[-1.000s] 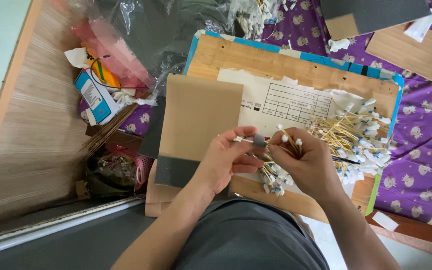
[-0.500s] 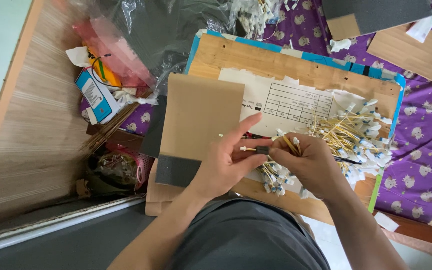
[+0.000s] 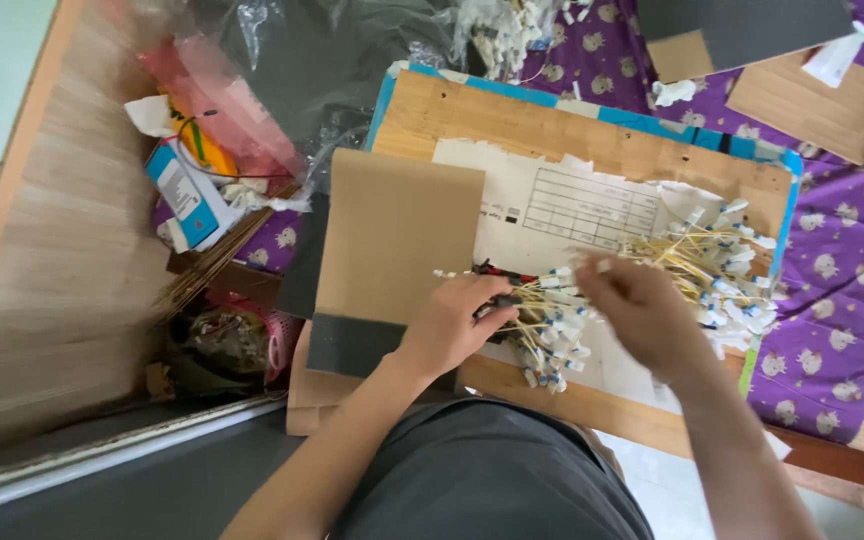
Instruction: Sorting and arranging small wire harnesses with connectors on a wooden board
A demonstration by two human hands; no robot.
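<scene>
— What does the head camera show?

— A person's left hand (image 3: 452, 325) rests on a wooden board (image 3: 552, 130), fingers curled shut around a small bundle of thin sticks (image 3: 542, 310) tipped in white and blue. The bundle lies near the board's front edge, on a printed sheet (image 3: 572, 205).

— And the other hand?

— The right hand (image 3: 637, 310) hovers just beside the bundle, fingers bent; whether they pinch a stick cannot be told. A larger pile of sticks (image 3: 702, 265) lies toward the board's right edge. A brown cardboard sheet (image 3: 397, 230) covers the left edge.
</scene>
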